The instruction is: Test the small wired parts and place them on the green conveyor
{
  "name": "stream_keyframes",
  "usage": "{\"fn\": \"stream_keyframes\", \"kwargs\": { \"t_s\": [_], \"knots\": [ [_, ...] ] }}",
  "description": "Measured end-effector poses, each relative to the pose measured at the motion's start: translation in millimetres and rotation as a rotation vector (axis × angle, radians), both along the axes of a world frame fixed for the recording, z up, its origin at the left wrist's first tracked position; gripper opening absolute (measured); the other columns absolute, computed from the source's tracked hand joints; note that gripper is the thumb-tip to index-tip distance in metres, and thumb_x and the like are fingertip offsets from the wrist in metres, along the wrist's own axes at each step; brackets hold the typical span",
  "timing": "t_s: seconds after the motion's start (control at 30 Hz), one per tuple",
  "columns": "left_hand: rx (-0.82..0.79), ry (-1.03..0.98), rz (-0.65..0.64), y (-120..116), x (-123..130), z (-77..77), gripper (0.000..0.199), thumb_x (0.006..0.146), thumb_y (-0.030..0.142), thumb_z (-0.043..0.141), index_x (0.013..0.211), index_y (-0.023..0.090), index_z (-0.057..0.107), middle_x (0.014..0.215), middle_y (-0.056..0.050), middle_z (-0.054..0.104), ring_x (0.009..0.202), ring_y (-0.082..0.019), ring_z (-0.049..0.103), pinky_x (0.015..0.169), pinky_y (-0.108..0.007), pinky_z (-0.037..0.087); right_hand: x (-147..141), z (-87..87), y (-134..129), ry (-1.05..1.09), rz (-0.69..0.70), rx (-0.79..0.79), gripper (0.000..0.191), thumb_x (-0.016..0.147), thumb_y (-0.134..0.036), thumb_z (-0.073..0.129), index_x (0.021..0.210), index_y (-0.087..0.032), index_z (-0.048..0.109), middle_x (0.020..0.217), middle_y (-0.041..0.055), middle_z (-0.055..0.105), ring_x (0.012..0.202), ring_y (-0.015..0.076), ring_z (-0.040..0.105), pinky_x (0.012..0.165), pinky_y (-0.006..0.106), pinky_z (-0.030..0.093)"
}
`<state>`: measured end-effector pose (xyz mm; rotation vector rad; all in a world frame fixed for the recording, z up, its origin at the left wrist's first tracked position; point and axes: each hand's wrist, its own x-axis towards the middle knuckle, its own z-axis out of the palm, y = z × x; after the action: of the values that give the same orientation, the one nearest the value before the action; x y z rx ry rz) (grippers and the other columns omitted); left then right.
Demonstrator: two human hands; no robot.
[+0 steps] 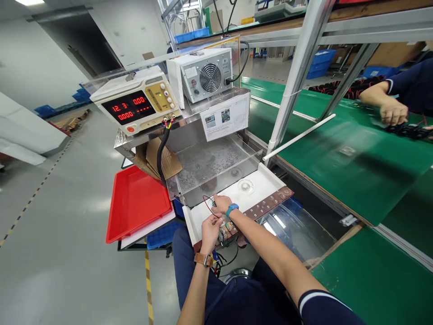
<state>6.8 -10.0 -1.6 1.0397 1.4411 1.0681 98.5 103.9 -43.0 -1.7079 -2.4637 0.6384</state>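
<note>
My left hand [210, 231], with a brown-strapped watch at the wrist, is closed in a pinch where a thin red-and-black wire [205, 201] reaches its fingertips. My right hand [223, 205], wearing a blue wristband, closes round a small dark part [213, 204] at the other end of the wire; the fingers hide most of it. Both hands are close together over the white tray [259, 184]. Below them, a brown perforated strip [269, 201] runs along the tray's front edge, with small connectors and cables [223, 239] at its left part.
Behind the tray stand a power supply [135, 101] with a lit red display and a grey fan unit [209, 76]. A red bin [137, 203] lies to the left. On the right are a metal post [294, 76], a green conveyor [355, 158] and a co-worker's hand [392, 110].
</note>
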Motion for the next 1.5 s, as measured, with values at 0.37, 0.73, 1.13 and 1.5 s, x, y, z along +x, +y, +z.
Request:
{"fn": "stream_keyframes", "kwargs": {
  "t_s": [0.37, 0.73, 1.13, 1.5],
  "knots": [
    [-0.028, -0.084, -0.051, 3, 4, 2.4, 0.030, 0.062, 0.036, 0.077, 0.081, 0.016, 0.067, 0.076, -0.008, 0.075, 0.081, -0.024, 0.070, 0.081, -0.036, 0.051, -1, -0.5, 0, 0.005, -0.014, -0.017, 0.043, 0.081, -0.039, 0.060, 0.115, -0.013, 0.053, 0.102, 0.0150, 0.069, 0.096, 0.0271, 0.065, 0.078, 0.030, 0.045],
    [-0.017, -0.075, -0.071, 5, 5, 0.2, 0.025, 0.065, 0.033, 0.072, 0.081, 0.016, 0.065, 0.074, -0.008, 0.073, 0.079, -0.024, 0.070, 0.081, -0.036, 0.050, 1, 5.9, -2, 0.007, 0.003, -0.002, 0.043, 0.081, -0.041, 0.060, 0.114, -0.015, 0.053, 0.103, 0.0145, 0.070, 0.096, 0.0277, 0.066, 0.075, 0.031, 0.046],
    [0.002, -0.076, -0.089, 4, 4, -3.0, 0.018, 0.067, 0.027, 0.069, 0.081, 0.016, 0.066, 0.076, -0.008, 0.075, 0.080, -0.023, 0.070, 0.078, -0.033, 0.051, -1, 1.8, -1, -0.015, 0.011, 0.016, 0.045, 0.080, -0.042, 0.061, 0.114, -0.014, 0.052, 0.102, 0.0148, 0.070, 0.095, 0.0279, 0.066, 0.074, 0.031, 0.046],
    [-0.013, -0.080, -0.109, 4, 3, -2.1, 0.020, 0.066, 0.030, 0.068, 0.079, 0.016, 0.065, 0.074, -0.008, 0.075, 0.075, -0.022, 0.070, 0.073, -0.031, 0.050, -1, 12.5, -5, -0.022, 0.009, 0.005, 0.041, 0.080, -0.038, 0.060, 0.113, -0.014, 0.053, 0.103, 0.0147, 0.070, 0.096, 0.0281, 0.066, 0.074, 0.031, 0.045]
  ]
}}
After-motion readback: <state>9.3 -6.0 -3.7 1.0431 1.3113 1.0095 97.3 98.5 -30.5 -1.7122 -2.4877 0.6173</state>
